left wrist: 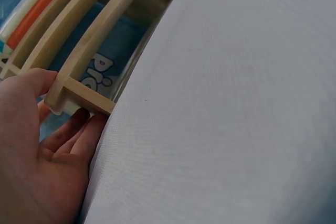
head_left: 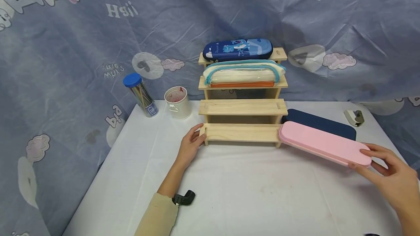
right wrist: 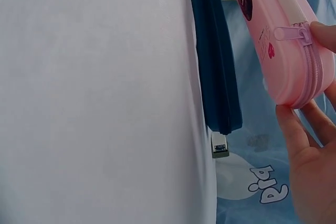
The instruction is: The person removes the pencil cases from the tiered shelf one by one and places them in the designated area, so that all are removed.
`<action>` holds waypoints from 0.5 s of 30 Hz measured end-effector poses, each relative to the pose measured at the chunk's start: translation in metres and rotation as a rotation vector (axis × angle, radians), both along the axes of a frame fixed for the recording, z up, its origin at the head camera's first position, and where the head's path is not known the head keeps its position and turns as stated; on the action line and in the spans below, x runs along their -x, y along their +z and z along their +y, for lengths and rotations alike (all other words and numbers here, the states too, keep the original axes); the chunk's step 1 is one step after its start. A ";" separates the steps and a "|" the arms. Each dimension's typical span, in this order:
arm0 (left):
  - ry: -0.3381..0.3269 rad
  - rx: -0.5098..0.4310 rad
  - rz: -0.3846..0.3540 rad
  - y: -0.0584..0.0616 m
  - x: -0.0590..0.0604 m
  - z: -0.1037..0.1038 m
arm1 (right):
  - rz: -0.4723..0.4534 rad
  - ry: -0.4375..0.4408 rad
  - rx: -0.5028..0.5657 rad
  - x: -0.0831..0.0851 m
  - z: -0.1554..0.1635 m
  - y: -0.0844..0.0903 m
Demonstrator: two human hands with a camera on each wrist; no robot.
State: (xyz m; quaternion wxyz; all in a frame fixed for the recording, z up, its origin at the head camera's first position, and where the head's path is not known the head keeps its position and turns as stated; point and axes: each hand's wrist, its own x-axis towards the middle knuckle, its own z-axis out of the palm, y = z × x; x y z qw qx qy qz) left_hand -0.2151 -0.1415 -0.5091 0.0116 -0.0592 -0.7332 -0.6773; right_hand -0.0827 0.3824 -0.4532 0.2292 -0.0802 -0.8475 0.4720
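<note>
Beside the rack (head_left: 242, 107): pink case (head_left: 323, 143).
Right fingers (right wrist: 294, 132) pinch one end; left fingers (left wrist: 89, 136) grip rack corner, likely steadying.

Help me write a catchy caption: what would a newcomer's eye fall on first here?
Probably the pink case, held by the right hand to the right of the stepped wooden rack. Next comes the rack itself, mid-picture, with a blue patterned case on top. Then the blue-capped tube, away to the rack's left.
</note>
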 end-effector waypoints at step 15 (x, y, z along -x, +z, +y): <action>-0.019 -0.006 -0.023 0.001 0.001 -0.001 | 0.023 -0.025 0.015 -0.006 0.017 -0.013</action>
